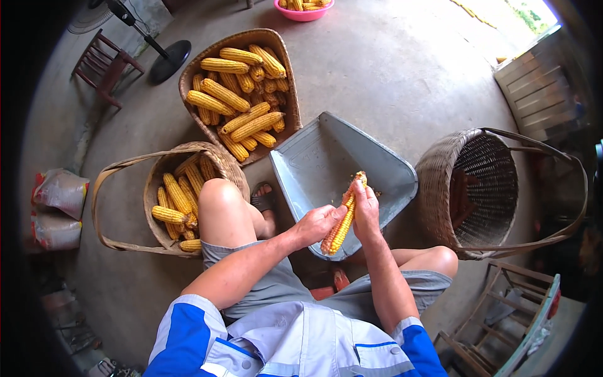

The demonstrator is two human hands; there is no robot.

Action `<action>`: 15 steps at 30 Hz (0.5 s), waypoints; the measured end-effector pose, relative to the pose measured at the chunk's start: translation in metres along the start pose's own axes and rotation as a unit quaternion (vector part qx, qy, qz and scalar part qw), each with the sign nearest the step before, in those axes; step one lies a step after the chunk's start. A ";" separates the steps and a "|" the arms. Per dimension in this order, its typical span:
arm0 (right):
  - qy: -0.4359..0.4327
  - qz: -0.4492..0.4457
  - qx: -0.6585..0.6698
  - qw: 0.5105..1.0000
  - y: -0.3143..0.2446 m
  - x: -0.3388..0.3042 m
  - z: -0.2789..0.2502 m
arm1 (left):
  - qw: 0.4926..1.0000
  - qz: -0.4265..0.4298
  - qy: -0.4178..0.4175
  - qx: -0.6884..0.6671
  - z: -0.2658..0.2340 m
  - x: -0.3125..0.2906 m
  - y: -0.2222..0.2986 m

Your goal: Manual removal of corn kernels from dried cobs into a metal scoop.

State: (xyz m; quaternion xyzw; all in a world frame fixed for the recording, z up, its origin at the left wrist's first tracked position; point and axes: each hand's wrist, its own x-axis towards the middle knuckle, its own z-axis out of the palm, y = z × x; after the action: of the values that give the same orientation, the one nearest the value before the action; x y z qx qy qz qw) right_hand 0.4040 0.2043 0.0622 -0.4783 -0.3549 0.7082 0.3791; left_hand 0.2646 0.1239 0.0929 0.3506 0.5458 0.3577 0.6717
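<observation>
Holding one partly bare corn ear [342, 231] over the near edge of the grey pan [303, 160]: left hand [318, 224], whose grip pinched its side; right hand [367, 210], whose grip wrapped its far half. Ear seemed light, stiff, scarcely slippery; ends offered best hold.

The lone fisheye view looks steeply down from the head over lap [271, 276] and floor [402, 69].

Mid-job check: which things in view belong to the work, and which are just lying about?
Belong: corn cob between left hand and right hand; metal pan beneath; wide corn basket; handled corn basket; probably the tall right basket.

Apparently just lying about: fan; chair; sacks.
</observation>
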 end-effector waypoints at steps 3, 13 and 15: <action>-0.055 -0.036 -0.051 0.997 -0.006 -0.012 0.011 | 0.998 0.014 0.024 0.062 -0.001 0.003 0.004; -0.133 0.069 -0.114 0.982 0.005 -0.076 0.012 | 0.990 0.029 0.136 0.033 -0.005 0.018 -0.007; -0.104 0.059 -0.213 0.970 0.007 -0.088 0.013 | 0.993 0.020 0.111 0.025 -0.007 0.024 -0.029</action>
State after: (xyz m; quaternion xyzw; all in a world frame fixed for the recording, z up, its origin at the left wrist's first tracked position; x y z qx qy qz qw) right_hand 0.4123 0.1220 0.0956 -0.4914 -0.5063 0.6835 0.1873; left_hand 0.2641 0.1306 0.0556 0.3368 0.6185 0.3937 0.5908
